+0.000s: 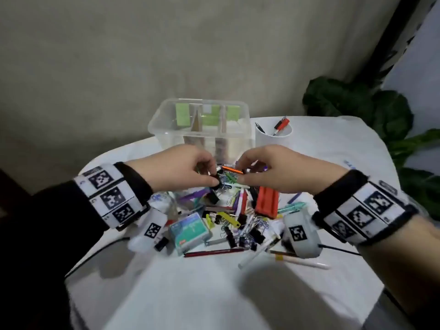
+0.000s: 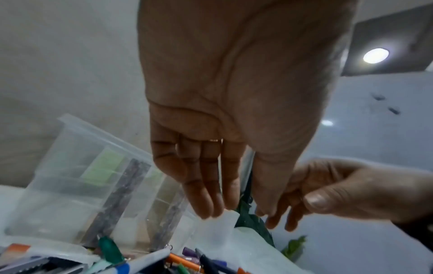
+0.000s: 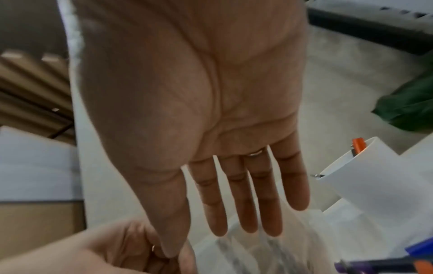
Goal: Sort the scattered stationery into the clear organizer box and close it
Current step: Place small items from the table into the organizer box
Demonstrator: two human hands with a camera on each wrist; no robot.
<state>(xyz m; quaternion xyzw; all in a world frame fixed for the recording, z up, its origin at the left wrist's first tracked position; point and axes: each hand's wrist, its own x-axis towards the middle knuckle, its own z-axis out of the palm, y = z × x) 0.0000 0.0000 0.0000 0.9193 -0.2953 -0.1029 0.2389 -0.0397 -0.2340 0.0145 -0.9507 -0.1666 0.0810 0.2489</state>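
Observation:
The clear organizer box [image 1: 157,120] stands open at the back of the table, with dividers and green labels inside; it also shows as the box [image 2: 70,176] in the left wrist view. In front of it lies a heap of stationery: an orange pen [image 1: 232,170], a black binder clip [image 1: 215,184], coloured paper clips [image 1: 229,179], a red stapler [image 1: 267,201] and a teal box [image 1: 190,228]. My left hand [image 1: 210,177] [image 2: 236,213] reaches down at the binder clip, and the wrist view shows nothing between thumb and fingers. My right hand [image 1: 240,175] [image 3: 208,242] hovers at the orange pen with straight, spread fingers that hold nothing.
A white cup [image 1: 273,139] [image 3: 374,176] with a few pens stands right of the box. More pens, markers and binder clips are strewn toward the front of the white tablecloth [image 1: 214,294]. A dark green plant [image 1: 357,103] stands beyond the table's right edge.

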